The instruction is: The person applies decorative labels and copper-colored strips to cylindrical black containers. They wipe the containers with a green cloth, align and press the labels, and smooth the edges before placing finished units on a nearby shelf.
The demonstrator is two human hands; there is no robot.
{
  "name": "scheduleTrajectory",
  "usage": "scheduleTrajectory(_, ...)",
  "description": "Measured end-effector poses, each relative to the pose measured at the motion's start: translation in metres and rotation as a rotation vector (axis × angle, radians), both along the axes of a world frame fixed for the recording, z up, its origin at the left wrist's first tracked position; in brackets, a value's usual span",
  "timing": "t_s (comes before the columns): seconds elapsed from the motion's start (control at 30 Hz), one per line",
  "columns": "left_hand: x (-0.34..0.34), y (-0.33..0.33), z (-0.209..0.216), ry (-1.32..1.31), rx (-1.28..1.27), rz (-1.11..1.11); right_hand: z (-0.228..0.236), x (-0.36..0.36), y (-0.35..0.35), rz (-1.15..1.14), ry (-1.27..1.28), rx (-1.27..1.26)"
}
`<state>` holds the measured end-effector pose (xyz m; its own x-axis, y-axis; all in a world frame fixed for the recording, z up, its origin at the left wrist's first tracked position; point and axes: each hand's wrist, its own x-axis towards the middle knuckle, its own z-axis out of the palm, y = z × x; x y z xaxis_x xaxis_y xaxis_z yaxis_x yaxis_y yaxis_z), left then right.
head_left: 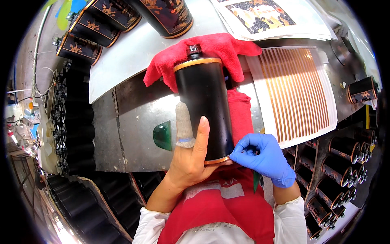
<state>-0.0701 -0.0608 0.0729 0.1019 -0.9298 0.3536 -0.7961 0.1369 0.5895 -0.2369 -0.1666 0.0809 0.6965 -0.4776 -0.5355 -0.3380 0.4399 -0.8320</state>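
Observation:
A plain black cylinder [203,97] with a metal fitting at its far end lies on red cloth [239,112]. A wide gold band [198,63] circles its far end, and a thin copper-coloured strip [215,160] runs along the near rim. My left hand [189,160], bare except for a cloth sleeve on one finger, grips the cylinder's near left side. At the near right rim, my right hand [260,156] in a blue glove pinches its fingertips together by the strip's end. What lies inside that pinch is hidden.
A dark green translucent piece [162,135] lies left of the cylinder. To the right is a white sheet with copper-coloured strips [296,93]. Decorated black cylinders [162,16] stand at the far left; printed sheets [264,16] lie beyond. Racks of black cylinders [341,146] flank the bench.

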Motion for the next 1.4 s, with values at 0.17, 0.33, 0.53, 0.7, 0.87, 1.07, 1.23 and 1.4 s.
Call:
scheduleTrajectory(0.17, 0.008, 0.02, -0.024, 0.287, 0.056, -0.041, -0.009, -0.001, 0.001, -0.065, -0.011, -0.053)
scheduleTrajectory(0.33, 0.011, 0.028, -0.029, 0.712, 0.193, -0.045, -0.016, -0.013, 0.002, -0.119, 0.054, -0.002)
scheduleTrajectory(0.53, 0.001, 0.021, -0.008, 1.106, 0.096, -0.144, -0.012, -0.009, 0.008, -0.14, 0.048, 0.003)
scheduleTrajectory(0.7, -0.008, 0.013, -0.001, 1.262, 0.089, -0.116, -0.019, -0.009, 0.01, -0.094, 0.039, -0.053)
scheduleTrajectory(0.87, -0.012, 0.008, 0.0, 1.171, 0.051, -0.072, -0.015, -0.009, 0.009, -0.095, 0.043, -0.042)
scheduleTrajectory(1.07, -0.01, 0.006, 0.004, 1.189, 0.053, -0.055, -0.014, -0.008, 0.006, -0.061, 0.056, -0.039)
scheduleTrajectory(1.23, -0.013, 0.002, 0.004, 1.076, 0.062, 0.001, -0.022, -0.011, -0.007, -0.204, 0.005, 0.04)
scheduleTrajectory(1.4, -0.023, -0.007, 0.019, 1.117, 0.094, 0.084, -0.046, -0.034, -0.037, -0.592, -0.387, 0.473)
